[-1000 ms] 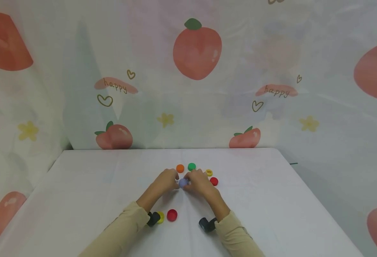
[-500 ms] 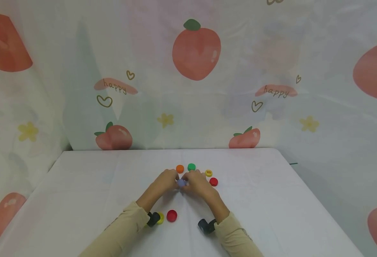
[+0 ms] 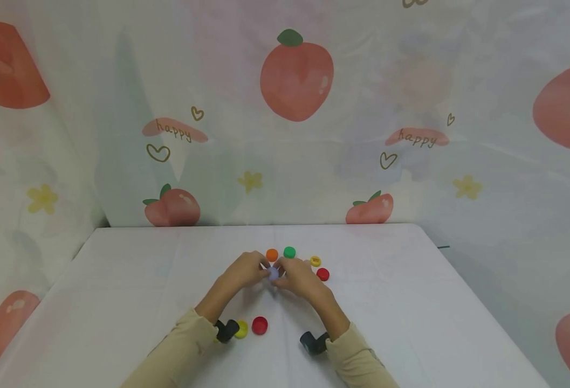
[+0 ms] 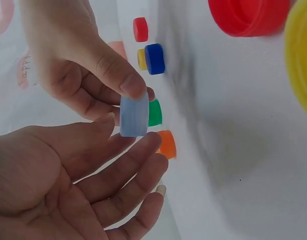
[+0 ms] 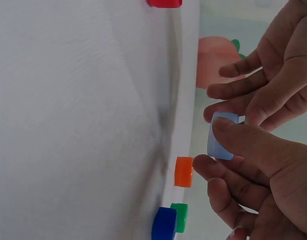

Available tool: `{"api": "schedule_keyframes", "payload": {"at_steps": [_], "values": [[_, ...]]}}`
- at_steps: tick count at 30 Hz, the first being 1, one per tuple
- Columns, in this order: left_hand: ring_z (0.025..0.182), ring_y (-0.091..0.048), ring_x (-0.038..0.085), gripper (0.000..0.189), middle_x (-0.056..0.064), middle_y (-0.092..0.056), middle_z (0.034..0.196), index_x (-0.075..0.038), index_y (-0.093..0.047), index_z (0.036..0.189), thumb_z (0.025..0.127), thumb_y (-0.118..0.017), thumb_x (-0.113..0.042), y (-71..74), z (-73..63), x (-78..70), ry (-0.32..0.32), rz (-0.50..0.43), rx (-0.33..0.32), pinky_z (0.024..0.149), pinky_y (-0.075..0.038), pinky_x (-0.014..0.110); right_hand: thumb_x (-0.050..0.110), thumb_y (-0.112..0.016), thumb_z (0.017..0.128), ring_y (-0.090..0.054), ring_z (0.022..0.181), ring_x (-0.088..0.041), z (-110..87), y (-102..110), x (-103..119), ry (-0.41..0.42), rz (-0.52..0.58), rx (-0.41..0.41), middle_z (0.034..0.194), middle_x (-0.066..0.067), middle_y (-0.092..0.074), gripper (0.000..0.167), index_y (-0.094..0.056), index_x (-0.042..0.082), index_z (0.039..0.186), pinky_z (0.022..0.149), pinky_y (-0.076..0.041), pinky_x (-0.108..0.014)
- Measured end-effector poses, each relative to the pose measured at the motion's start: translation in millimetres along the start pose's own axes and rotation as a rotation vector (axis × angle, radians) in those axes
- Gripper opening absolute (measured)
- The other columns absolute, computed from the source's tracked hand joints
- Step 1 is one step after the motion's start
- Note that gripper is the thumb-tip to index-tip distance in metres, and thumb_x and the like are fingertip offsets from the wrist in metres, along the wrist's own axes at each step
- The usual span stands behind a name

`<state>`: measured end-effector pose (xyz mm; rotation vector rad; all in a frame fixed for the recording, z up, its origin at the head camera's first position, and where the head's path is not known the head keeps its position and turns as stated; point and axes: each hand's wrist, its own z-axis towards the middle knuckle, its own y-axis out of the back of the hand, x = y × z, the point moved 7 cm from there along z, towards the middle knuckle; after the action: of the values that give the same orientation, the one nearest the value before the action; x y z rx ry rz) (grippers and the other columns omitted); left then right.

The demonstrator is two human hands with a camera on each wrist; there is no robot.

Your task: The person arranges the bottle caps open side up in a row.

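So, a person's right hand [image 3: 299,277] pinches a light blue round plastic cap [image 4: 134,120] with the thumb on one side and the fingers on the other. The cap is up off the white cloth-covered table [image 3: 411,307], between the two hands. The left hand [image 3: 247,269] is right beside it, fingers loose and apart around the cap's end; I cannot tell if they touch it.

Past the hands, a round orange plastic cap [image 3: 272,255], a green one [image 3: 289,252], a small yellow one [image 3: 315,261] and a red one [image 3: 323,275] make a bent row on the table. A thick dark blue plastic cap [image 4: 155,59] sits there too, as the wrist views show. Closer to the person are a bigger round red cap [image 3: 260,325] and a bigger yellow cap [image 3: 241,329], side by side, near the left sleeve [image 3: 178,345]. Behind the table hangs a pale cloth [image 3: 309,172] with peaches on it.
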<state>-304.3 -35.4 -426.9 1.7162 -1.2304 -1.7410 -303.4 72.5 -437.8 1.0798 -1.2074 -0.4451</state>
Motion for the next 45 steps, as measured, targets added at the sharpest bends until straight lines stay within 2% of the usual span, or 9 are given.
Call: {"api": "schedule_keyframes", "payload": {"at_steps": [3,8,11,17,23,30,36,40,45], "values": [[0.077,-0.059,0.017,0.02,0.006,-0.067,0.093,-0.003,-0.069,0.103,0.087,-0.068,-0.015,2.0,-2.0,1.1,0.014,-0.026,-0.002,0.067,-0.051,0.029,0.02,-0.077,0.08,-0.061,0.087,-0.017,-2.8,1.5,2.3,0.004,-0.011,-0.005,0.089,0.0,-0.068,0.033,-0.063,0.008,0.107,0.08,-0.037,-0.042],[0.074,-0.058,0.015,0.022,0.004,-0.066,0.092,-0.004,-0.069,0.102,0.087,-0.068,-0.02,4.2,-3.6,3.9,0.009,-0.054,-0.025,0.064,-0.05,0.028,0.019,-0.076,0.08,-0.062,0.084,-0.017,-7.1,2.9,5.3,0.012,0.009,-0.01,0.088,0.0,-0.068,0.033,-0.061,0.008,0.107,0.081,-0.039,-0.043],[0.073,-0.057,0.015,0.024,0.005,-0.066,0.091,-0.003,-0.069,0.103,0.087,-0.068,-0.021,6.1,-5.9,4.2,0.002,-0.079,-0.038,0.065,-0.05,0.028,0.02,-0.076,0.08,-0.061,0.082,-0.016,-8.2,3.6,5.9,0.015,0.014,-0.021,0.088,0.0,-0.067,0.033,-0.061,0.009,0.108,0.079,-0.043,-0.037],[0.078,-0.059,0.018,0.026,0.007,-0.066,0.093,-0.001,-0.069,0.105,0.087,-0.069,-0.019,9.2,-11.1,4.6,0.007,-0.132,-0.05,0.071,-0.052,0.031,0.02,-0.076,0.08,-0.059,0.077,-0.012,-11.3,6.7,7.6,0.024,0.055,-0.032,0.088,0.001,-0.064,0.035,-0.059,0.01,0.109,0.064,-0.05,-0.021],[0.081,-0.061,0.018,0.032,0.009,-0.066,0.098,0.0,-0.067,0.112,0.087,-0.07,-0.02,9.5,-17.6,7.1,0.022,-0.199,-0.048,0.074,-0.053,0.032,0.02,-0.076,0.081,-0.058,0.077,-0.011,-15.5,10.5,11.4,0.051,0.089,-0.031,0.089,0.003,-0.063,0.035,-0.059,0.011,0.11,0.064,-0.05,-0.021],[0.077,-0.058,0.017,0.022,0.003,-0.066,0.088,-0.004,-0.07,0.103,0.087,-0.068,-0.019,10.9,-29.0,5.0,-0.027,-0.256,-0.057,0.073,-0.052,0.032,0.018,-0.075,0.082,-0.058,0.079,-0.012,-23.0,14.7,18.5,0.123,0.15,0.039,0.09,0.003,-0.062,0.036,-0.058,0.01,0.113,0.067,-0.05,-0.022],[0.075,-0.059,0.015,0.018,0.0,-0.065,0.083,-0.005,-0.07,0.098,0.086,-0.07,-0.019,11.3,-38.0,4.2,-0.041,-0.286,-0.078,0.071,-0.052,0.031,0.022,-0.068,0.088,-0.058,0.082,-0.011,-29.8,19.8,19.3,0.2,0.162,0.091,0.09,0.006,-0.062,0.029,-0.061,0.01,0.113,0.069,-0.05,-0.023],[0.076,-0.058,0.016,0.016,-0.001,-0.064,0.083,-0.005,-0.068,0.095,0.085,-0.071,-0.017,12.1,-43.4,-1.2,-0.077,-0.294,-0.1,0.071,-0.051,0.03,0.021,-0.065,0.09,-0.057,0.081,-0.01,-32.6,23.9,18.8,0.209,0.173,0.095,0.089,0.008,-0.061,0.024,-0.064,0.01,0.111,0.07,-0.05,-0.024],[0.077,-0.056,0.017,0.019,0.0,-0.061,0.084,-0.007,-0.063,0.098,0.085,-0.071,-0.018,9.9,-49.5,-1.7,-0.062,-0.294,-0.127,0.069,-0.05,0.03,0.018,-0.067,0.088,-0.057,0.081,-0.011,-34.9,27.5,21.6,0.215,0.203,0.096,0.088,0.009,-0.061,0.018,-0.065,0.011,0.105,0.069,-0.05,-0.026]]}}
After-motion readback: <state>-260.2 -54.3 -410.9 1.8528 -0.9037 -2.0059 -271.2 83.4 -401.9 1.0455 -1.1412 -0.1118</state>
